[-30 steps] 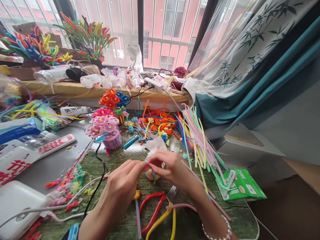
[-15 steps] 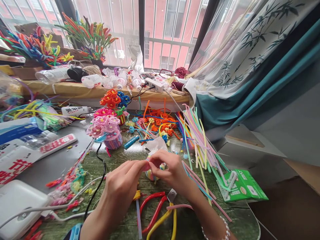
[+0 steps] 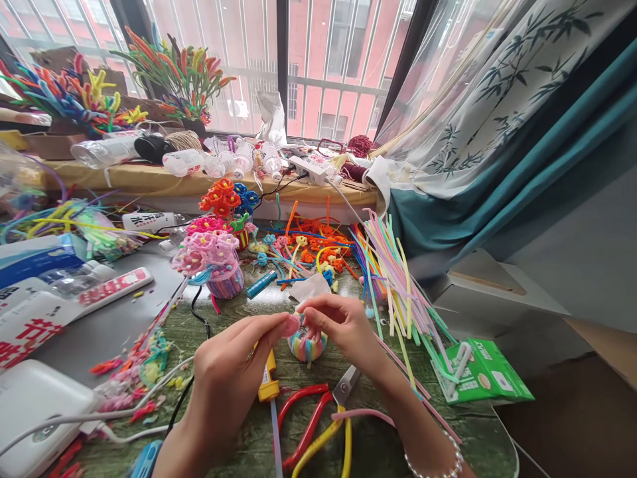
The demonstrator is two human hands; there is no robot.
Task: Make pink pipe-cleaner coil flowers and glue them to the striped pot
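Left hand [image 3: 226,368] pinching pink piece [image 3: 291,325] at fingertips, glue gun [image 3: 269,382] just right of that hand. Piece looks light, soft, easily squashed; best held lightly by edge. Striped pot [image 3: 307,350] on tabletop [image 3: 478,438], between hands. Right hand [image 3: 346,332] near piece, fingers curled, can't tell if gripping. Pipe cleaners [image 3: 393,279] beyond it.

Found striped piece [image 3: 304,354] partly hidden behind right hand [image 3: 346,328]. Could not make out exact form of small pink piece [image 3: 291,324] in left hand [image 3: 231,355]; noted yellow handles [image 3: 347,441] cut off by bottom edge.
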